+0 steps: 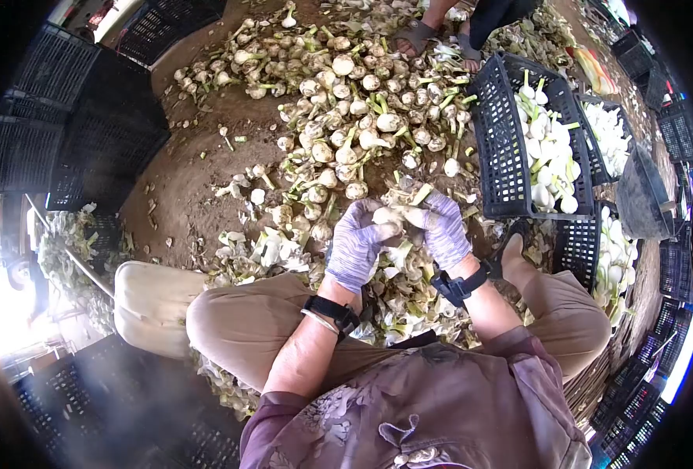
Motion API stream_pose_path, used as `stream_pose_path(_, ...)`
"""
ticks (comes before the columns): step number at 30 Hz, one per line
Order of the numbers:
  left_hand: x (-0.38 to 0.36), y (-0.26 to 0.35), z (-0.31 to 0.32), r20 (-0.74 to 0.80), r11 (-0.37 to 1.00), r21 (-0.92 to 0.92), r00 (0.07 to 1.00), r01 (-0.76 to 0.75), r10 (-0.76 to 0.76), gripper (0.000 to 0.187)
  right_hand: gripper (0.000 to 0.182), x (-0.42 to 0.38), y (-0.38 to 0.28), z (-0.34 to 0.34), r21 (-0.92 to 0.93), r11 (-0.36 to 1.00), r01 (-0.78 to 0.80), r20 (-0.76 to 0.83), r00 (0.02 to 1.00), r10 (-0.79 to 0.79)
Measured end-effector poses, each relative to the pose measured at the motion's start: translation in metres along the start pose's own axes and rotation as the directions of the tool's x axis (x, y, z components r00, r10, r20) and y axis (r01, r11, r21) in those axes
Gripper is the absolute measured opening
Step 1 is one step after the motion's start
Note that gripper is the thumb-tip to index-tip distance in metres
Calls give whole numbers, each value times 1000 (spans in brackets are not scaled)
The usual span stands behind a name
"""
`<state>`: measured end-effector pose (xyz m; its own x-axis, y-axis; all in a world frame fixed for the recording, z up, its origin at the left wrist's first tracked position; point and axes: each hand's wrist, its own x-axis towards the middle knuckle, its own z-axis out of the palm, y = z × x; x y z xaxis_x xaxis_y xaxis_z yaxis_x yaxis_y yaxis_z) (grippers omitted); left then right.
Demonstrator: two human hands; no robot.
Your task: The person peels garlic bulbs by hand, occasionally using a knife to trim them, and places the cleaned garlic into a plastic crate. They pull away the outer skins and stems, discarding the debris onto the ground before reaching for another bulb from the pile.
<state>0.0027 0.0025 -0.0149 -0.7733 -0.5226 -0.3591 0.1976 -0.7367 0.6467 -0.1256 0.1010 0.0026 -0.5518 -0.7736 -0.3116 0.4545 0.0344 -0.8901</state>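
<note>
My left hand (356,244) and my right hand (443,233) wear thin, purple-streaked gloves and meet in front of me. Their fingers are closed around a pale garlic bulb (394,216), which is partly hidden by the fingers. A short green stem (421,195) sticks up beside the right fingers. Just beyond my hands spreads a heap of soil-stained garlic bulbs (346,154) with cut stems. Below and around the hands lie loose peeled skins (397,273).
At the right, a black crate (497,156) holds clean white bulbs (548,148), with further filled crates beside it. A dark bucket (645,195) stands by them. Stacked black crates (73,117) rise at the left. Another person's sandalled foot (415,37) is beyond the heap.
</note>
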Motion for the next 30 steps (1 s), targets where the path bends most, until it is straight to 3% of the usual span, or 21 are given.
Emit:
stream_pose_path(1,0,4,-2,17,985,-151,996,85,-83,37,18,2,3,1,1,1000,1,4,1000,-1)
stream_pose_path(3,3,6,-7,19,978,-186,996,94,-92,36,22,7,8,2,-216,947,236,77,971,-224)
stream_pose_path(5,4,4,-9,25,969,-221,994,108,-105,35,24,5,3,0,-290,937,197,83,980,-180)
stream_pose_path(7,1,5,1,-83,971,200,986,-129,148,38,24,3,-3,3,47,982,-184,46,982,182)
stream_pose_path(8,-2,5,5,-90,922,364,980,-132,177,38,21,6,9,3,127,976,-179,-26,983,184)
stream_pose_path(9,-3,5,9,-91,923,361,980,-131,175,38,21,8,15,0,125,976,-180,-28,982,185)
stream_pose_path(11,-5,3,13,0,720,649,946,-247,324,40,17,10,21,-4,206,950,-236,-1,970,241)
stream_pose_path(13,-6,5,13,-3,788,558,949,-259,314,40,14,10,20,-7,180,952,-249,19,968,250)
stream_pose_path(15,-9,11,10,-73,968,234,991,-92,111,39,21,8,15,-4,85,967,-240,35,971,238)
stream_pose_path(19,-9,6,0,-117,990,136,991,-42,58,38,28,3,3,9,-124,989,-83,-14,997,82)
stream_pose_path(20,-8,6,-1,-117,981,190,991,-40,63,36,32,4,5,6,-418,908,9,9,1000,-6)
stream_pose_path(21,-5,5,-5,-116,981,190,991,-40,63,36,36,6,7,4,-671,735,99,57,995,-82)
stream_pose_path(22,-2,1,-11,-117,997,74,993,7,2,35,34,9,10,7,-725,601,337,160,931,-329)
stream_pose_path(23,2,-1,-15,-109,998,-41,992,54,-58,35,34,7,9,7,-726,599,337,158,930,-331)
stream_pose_path(24,6,-1,-17,-72,987,-148,995,63,-74,35,33,3,2,10,-628,726,280,126,957,-260)
stream_pose_path(26,8,-2,-22,-82,989,-135,994,61,-73,34,30,7,2,5,-403,904,143,133,986,-97)
stream_pose_path(27,8,-2,-24,-93,990,-124,993,64,-76,32,26,-3,-18,14,-132,975,-177,95,977,191)
stream_pose_path(28,1,7,-14,-30,996,-59,997,65,-67,31,22,-1,-8,11,-59,981,-182,52,981,185)
stream_pose_path(30,-8,11,10,-56,988,152,998,-30,39,37,15,4,10,3,104,974,-202,-3,979,203)
